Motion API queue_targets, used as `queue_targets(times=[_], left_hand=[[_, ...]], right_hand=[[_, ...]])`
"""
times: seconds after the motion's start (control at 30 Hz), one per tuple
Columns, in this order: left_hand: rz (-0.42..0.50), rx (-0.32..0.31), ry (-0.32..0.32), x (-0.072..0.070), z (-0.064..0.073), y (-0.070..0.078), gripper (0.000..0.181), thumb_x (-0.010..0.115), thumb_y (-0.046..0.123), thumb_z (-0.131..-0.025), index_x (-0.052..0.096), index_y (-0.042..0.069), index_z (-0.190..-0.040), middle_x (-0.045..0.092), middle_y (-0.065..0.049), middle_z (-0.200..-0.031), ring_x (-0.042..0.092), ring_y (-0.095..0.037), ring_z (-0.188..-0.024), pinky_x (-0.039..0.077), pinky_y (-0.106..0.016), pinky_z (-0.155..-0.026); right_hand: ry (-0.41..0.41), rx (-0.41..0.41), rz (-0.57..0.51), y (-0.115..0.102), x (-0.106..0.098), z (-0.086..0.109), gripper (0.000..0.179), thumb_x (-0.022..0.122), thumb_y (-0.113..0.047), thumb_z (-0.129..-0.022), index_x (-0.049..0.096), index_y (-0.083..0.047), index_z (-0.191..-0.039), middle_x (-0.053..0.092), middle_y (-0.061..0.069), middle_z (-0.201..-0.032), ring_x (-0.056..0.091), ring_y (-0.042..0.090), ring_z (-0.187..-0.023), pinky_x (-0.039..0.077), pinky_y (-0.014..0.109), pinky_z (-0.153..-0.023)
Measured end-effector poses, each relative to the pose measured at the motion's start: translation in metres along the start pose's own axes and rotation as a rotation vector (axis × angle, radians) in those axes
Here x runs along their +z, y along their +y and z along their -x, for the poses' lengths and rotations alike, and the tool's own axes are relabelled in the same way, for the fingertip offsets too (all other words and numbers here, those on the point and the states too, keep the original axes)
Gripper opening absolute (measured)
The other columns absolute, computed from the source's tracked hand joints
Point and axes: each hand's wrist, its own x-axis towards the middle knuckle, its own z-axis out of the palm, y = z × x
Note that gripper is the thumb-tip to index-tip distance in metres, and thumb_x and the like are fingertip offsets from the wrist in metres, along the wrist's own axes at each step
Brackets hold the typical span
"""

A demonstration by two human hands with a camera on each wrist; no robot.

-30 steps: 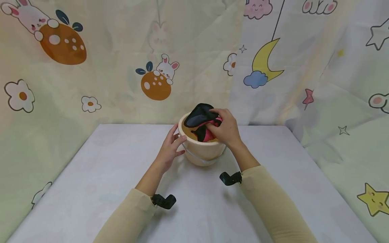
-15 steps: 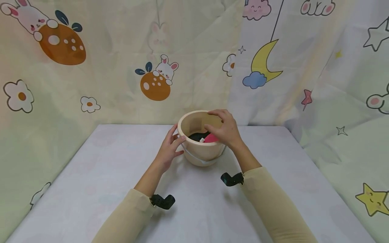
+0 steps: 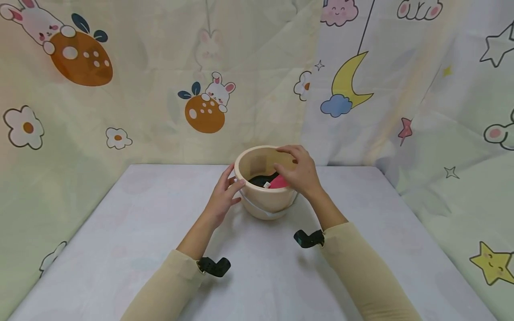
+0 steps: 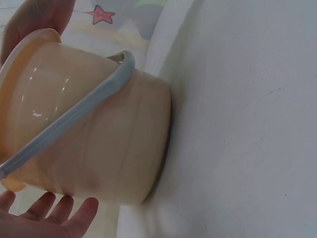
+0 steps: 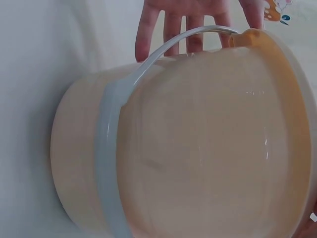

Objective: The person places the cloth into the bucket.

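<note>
A cream bucket stands upright on the white table, its pale grey handle hanging down the near side. Inside lies black fabric beside pink fabric with a small white tag; whether they are one piece I cannot tell. My left hand rests against the bucket's left side, thumb near the rim and fingers fairly straight along the wall. Over the right part of the rim is my right hand, fingers loosely bent, with nothing visible in its grasp. That hand hides part of the bucket's opening.
The white-covered table reaches back to a hanging cloth printed with rabbits, flowers and a moon. Each wrist carries a small black camera, one at the left and one at the right.
The black and pink fabric was in my right hand above the rim and now lies inside the bucket. My right hand has let go and drawn slightly right. The left hand has barely moved.
</note>
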Motion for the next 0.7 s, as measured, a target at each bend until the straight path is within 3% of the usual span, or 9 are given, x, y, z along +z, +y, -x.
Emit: queue_targets(times=[0.23, 0.47, 0.7], left_hand=[[-0.082, 0.032, -0.004, -0.003, 0.003, 0.005, 0.07, 0.061, 0.033, -0.103, 0.026, 0.029, -0.164, 0.038, -0.015, -0.163, 0.041, -0.038, -0.149, 0.043, -0.061, -0.113], [-0.134, 0.052, 0.012, -0.016, 0.001, 0.01, 0.065, 0.055, 0.033, -0.107, 0.025, 0.026, -0.165, 0.038, -0.013, -0.164, 0.042, -0.037, -0.148, 0.043, -0.06, -0.114], [-0.3, 0.125, -0.019, -0.037, 0.002, 0.011, 0.064, 0.049, 0.037, -0.108, 0.023, 0.025, -0.165, 0.031, -0.016, -0.167, 0.035, -0.04, -0.152, 0.036, -0.063, -0.118]], right_hand=[[0.043, 0.001, -0.002, 0.001, -0.01, 0.008, 0.046, 0.077, -0.019, -0.089, 0.067, -0.007, -0.132, 0.059, 0.016, -0.137, 0.053, 0.033, -0.13, 0.047, 0.061, -0.103], [0.067, -0.014, 0.056, 0.009, -0.028, 0.017, 0.052, 0.073, -0.021, -0.091, 0.061, -0.007, -0.14, 0.057, 0.017, -0.142, 0.048, 0.034, -0.134, 0.044, 0.06, -0.103], [0.034, 0.041, 0.166, 0.019, -0.048, 0.026, 0.057, 0.068, -0.026, -0.097, 0.052, -0.006, -0.149, 0.049, 0.019, -0.151, 0.042, 0.038, -0.143, 0.037, 0.065, -0.114]])
